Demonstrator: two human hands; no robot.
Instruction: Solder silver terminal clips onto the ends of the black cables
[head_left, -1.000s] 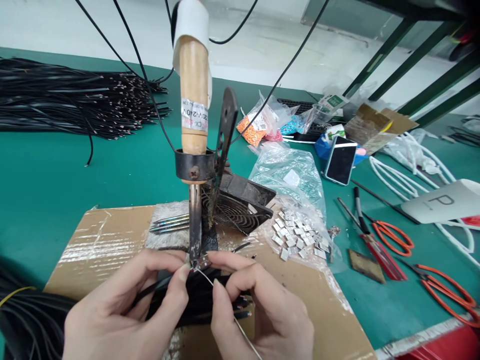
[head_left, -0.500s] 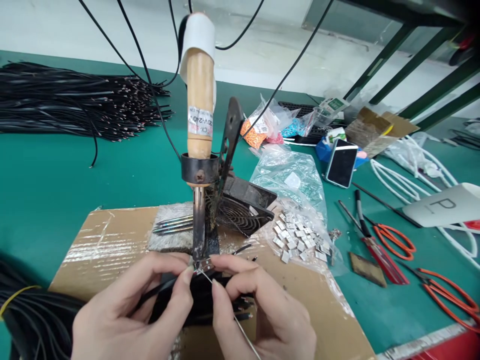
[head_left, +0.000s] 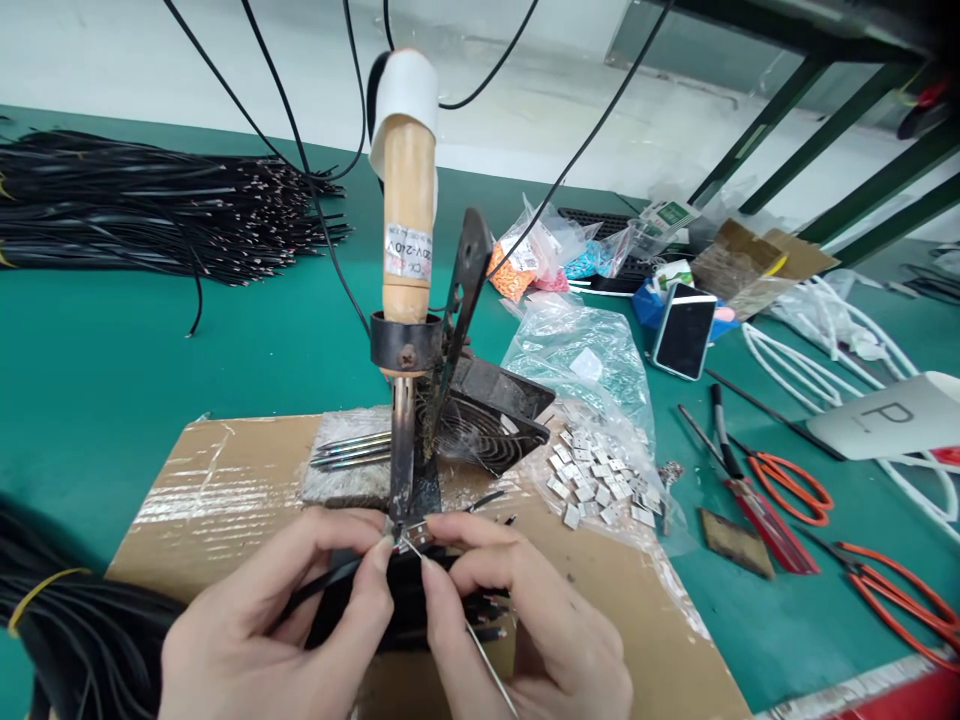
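Observation:
A wooden-handled soldering iron (head_left: pixel 409 220) stands upright in a black clamp, tip pointing down. Under the tip, my left hand (head_left: pixel 300 600) is closed in a pinch on the end of a black cable (head_left: pixel 319 583). My right hand (head_left: pixel 525 610) pinches a thin silvery solder wire (head_left: pixel 487 655) between thumb and fingers, its end at the iron's tip. A small metal plate (head_left: pixel 417 533) sits between the fingertips of both hands, partly hidden. Below lie several black cables (head_left: pixel 409 610) with stripped ends.
Cardboard (head_left: pixel 217 470) covers the work spot. Small metal pieces (head_left: pixel 592 475) lie on a plastic bag right of a black fan (head_left: pixel 495 410). Orange-handled scissors (head_left: pixel 791 485), a phone (head_left: pixel 684 330) and white cables are farther right. Black cable bundles (head_left: pixel 150 210) lie on the left.
The view has shifted slightly, so the iron and bench appear a little lower and to the right. Both hands keep their pinch under the iron's tip.

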